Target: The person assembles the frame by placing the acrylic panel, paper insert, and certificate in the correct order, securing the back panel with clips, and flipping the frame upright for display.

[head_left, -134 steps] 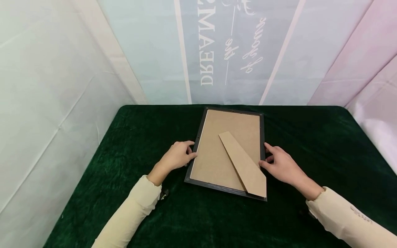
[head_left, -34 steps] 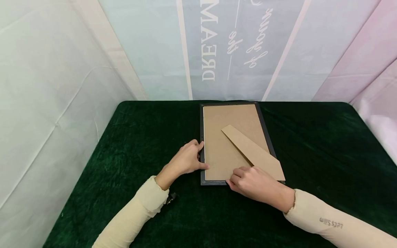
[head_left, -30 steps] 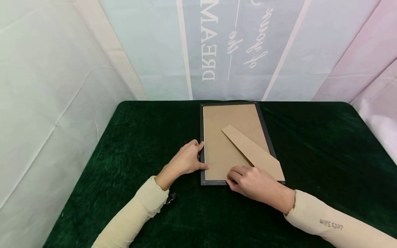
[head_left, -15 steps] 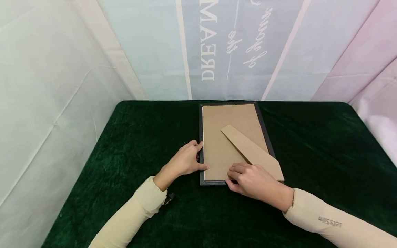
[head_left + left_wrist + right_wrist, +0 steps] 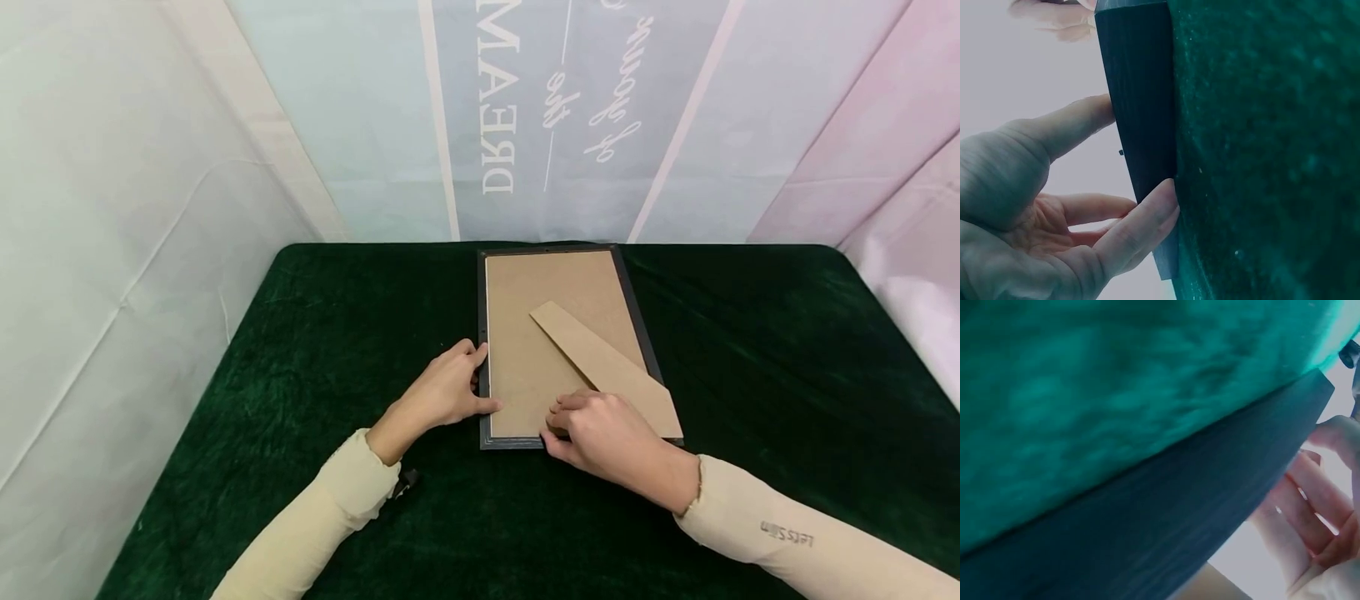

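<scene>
A dark picture frame (image 5: 635, 317) lies face down, its brown backing board (image 5: 555, 275) showing, with a brown stand leg (image 5: 618, 371) slanting across to the near right corner. My left hand (image 5: 442, 387) holds the frame's left border, thumb on top; the left wrist view has fingertips against its outer side (image 5: 1138, 94). At the near border, my right hand (image 5: 611, 437) holds the edge, thumb at the border and fingers curled over the backing. Its fingertips' exact contact is hidden. The frame's side (image 5: 1166, 500) fills much of the right wrist view.
Dark green velvety cloth (image 5: 337, 317) covers the table under the frame. A pale printed curtain (image 5: 390, 125) with mirrored lettering hangs behind the far edge. White cloth (image 5: 97, 208) hangs along the left.
Since the earliest frame, my right hand has moved from the right border to the near border, and the picture frame has turned slightly. Lately only the right fingers shift a little on the backing.
</scene>
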The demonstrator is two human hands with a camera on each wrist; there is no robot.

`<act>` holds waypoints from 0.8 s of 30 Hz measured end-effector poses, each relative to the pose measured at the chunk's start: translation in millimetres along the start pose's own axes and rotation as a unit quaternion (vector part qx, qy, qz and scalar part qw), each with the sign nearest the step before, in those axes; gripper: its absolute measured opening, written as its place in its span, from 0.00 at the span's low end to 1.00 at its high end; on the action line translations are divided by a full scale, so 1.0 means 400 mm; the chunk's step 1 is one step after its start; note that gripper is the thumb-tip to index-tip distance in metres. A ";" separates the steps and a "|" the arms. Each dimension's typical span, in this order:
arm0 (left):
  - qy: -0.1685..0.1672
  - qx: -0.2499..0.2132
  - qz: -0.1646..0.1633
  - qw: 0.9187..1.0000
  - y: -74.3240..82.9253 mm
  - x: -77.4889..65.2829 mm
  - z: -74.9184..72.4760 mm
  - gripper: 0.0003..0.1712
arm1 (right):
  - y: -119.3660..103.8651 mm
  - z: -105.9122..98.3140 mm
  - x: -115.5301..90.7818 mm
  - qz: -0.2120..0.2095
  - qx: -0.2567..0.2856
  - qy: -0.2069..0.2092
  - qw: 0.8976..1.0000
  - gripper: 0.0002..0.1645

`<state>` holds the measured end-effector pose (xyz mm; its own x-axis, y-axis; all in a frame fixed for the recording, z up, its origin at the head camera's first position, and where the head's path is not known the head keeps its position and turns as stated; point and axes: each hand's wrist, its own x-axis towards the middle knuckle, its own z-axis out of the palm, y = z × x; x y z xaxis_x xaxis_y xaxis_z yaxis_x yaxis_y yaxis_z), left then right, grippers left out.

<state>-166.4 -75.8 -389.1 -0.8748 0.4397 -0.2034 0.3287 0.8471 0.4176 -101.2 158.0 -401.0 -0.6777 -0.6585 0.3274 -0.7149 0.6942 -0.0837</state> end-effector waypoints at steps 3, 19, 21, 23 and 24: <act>0.001 -0.002 0.000 1.000 -0.002 0.000 0.001 0.52 | -0.005 -0.006 0.009 0.027 0.013 -0.020 0.999 0.06; 0.008 -0.013 0.007 1.000 0.000 0.000 -0.004 0.52 | -0.013 -0.035 0.047 0.098 0.047 -0.091 0.990 0.05; 0.007 -0.015 0.010 1.000 0.001 -0.004 -0.003 0.52 | -0.011 -0.036 0.047 0.096 0.045 -0.094 0.990 0.05; 0.006 -0.017 0.010 1.000 0.001 -0.006 -0.002 0.52 | -0.006 -0.039 0.045 0.090 0.049 -0.100 0.990 0.06; 0.007 -0.016 0.009 1.000 0.001 -0.007 -0.002 0.52 | -0.002 -0.041 0.046 0.089 0.056 -0.105 0.989 0.06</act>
<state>-163.9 -76.8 -387.6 -0.8737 0.4501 -0.1844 0.3324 0.8293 0.4491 -110.3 150.3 -379.6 -0.8068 -0.5830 0.0960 -0.5879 0.7757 -0.2294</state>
